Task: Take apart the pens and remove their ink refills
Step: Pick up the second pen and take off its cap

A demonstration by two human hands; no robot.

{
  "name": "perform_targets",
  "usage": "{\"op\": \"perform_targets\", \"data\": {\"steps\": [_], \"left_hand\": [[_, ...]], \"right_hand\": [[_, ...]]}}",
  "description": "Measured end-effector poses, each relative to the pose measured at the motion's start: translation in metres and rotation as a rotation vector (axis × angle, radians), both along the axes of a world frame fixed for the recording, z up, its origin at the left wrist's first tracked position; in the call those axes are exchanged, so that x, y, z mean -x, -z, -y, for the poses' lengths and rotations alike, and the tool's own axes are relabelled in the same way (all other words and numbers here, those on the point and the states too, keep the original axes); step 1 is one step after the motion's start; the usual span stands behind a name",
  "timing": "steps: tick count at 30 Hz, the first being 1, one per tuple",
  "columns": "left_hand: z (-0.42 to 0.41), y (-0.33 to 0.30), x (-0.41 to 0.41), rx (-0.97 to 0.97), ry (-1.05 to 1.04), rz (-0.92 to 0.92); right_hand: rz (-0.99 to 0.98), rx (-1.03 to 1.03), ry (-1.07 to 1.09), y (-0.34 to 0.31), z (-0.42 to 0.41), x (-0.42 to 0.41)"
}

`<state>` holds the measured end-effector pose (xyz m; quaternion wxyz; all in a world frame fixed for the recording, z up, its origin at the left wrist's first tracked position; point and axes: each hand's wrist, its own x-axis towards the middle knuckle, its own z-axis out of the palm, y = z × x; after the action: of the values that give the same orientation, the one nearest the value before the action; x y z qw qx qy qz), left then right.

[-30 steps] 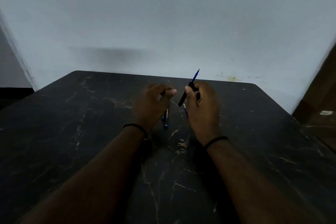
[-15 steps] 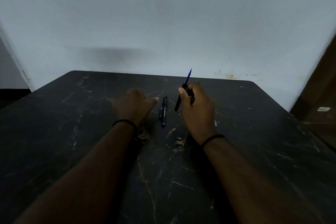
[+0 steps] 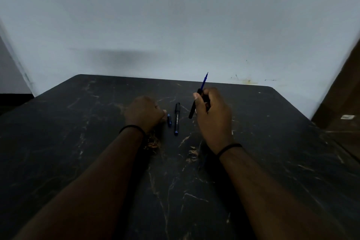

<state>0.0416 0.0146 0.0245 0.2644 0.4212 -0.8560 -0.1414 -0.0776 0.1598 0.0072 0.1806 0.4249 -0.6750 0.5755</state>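
**Light, slick pen parts; a thin refill that wants a gentle pinch**

The right hand (image 3: pixel 213 117) is raised above the dark marbled surface (image 3: pixel 78 142), its grip pinching a black pen barrel (image 3: pixel 193 110) between thumb and fingers; the blue ink refill (image 3: pixel 204 82) stands out of the barrel's far end, tilted up and away from the person. The left hand (image 3: pixel 144 112) rests low on the surface with its fingers curled; its fingertips are next to a small blue-and-black piece (image 3: pixel 169 120), probably a tip section or end plug, but whether they touch or hold it cannot be told. Just right of that piece lies a second, whole black pen (image 3: pixel 176 119), lengthwise toward the person, its blue end nearest.

All of these should weigh almost nothing; the trouble is likely slipperiness and rolling, since smooth plastic cylinders on a hard surface wander easily. The refill looks thin and would bend or kink if levered sideways; it is best pinched close to where it leaves the barrel and drawn straight along the barrel's axis. The barrel seems stiff enough to hold firmly at mid-length; the small piece needs a fingertip pinch and a settled resting spot.
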Motion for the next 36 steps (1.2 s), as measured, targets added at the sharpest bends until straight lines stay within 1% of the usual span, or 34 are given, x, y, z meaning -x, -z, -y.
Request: {"op": "perform_targets", "data": {"steps": [4,8,12,14,15,18,20,22,24,25,27,30,36], "left_hand": [[-0.008,-0.001,0.005,0.051,-0.010,0.068],[-0.007,-0.003,0.007,0.017,0.002,0.249],[-0.009,-0.006,0.007,0.001,-0.011,0.244],[-0.008,-0.005,0.008,0.003,-0.004,0.160],[-0.007,-0.005,0.009,-0.002,0.017,0.079],[-0.009,-0.004,0.011,-0.062,0.118,-0.257],[-0.012,-0.004,0.013,-0.174,0.174,-0.469],[-0.015,-0.005,0.015,-0.354,0.207,-0.673],[-0.017,-0.005,0.016,-0.549,0.201,-0.832],[-0.017,-0.006,0.015,-0.617,0.192,-0.881],[-0.017,-0.006,0.015,-0.694,0.173,-0.949],[-0.015,-0.007,0.014,-0.751,0.161,-1.012],[-0.016,-0.007,0.013,-0.829,0.187,-1.068]], "right_hand": [[-0.018,0.002,0.020,0.001,0.002,0.001],[-0.017,-0.002,0.032,0.002,0.002,0.003],[-0.020,0.001,0.017,0.003,0.002,0.003],[-0.013,0.001,0.016,0.003,0.003,0.003],[-0.006,-0.004,0.021,0.003,0.003,0.003],[0.006,-0.040,0.024,0.003,0.003,0.004],[0.003,-0.070,0.009,0.003,0.003,0.005],[-0.027,-0.105,-0.008,0.004,0.003,0.005],[-0.048,-0.151,-0.042,0.005,0.004,0.006],[-0.063,-0.177,-0.050,0.006,0.005,0.007],[-0.094,-0.211,-0.040,0.008,0.006,0.008],[-0.096,-0.211,-0.035,0.009,0.007,0.010],[-0.098,-0.209,-0.045,0.009,0.006,0.009]]}}
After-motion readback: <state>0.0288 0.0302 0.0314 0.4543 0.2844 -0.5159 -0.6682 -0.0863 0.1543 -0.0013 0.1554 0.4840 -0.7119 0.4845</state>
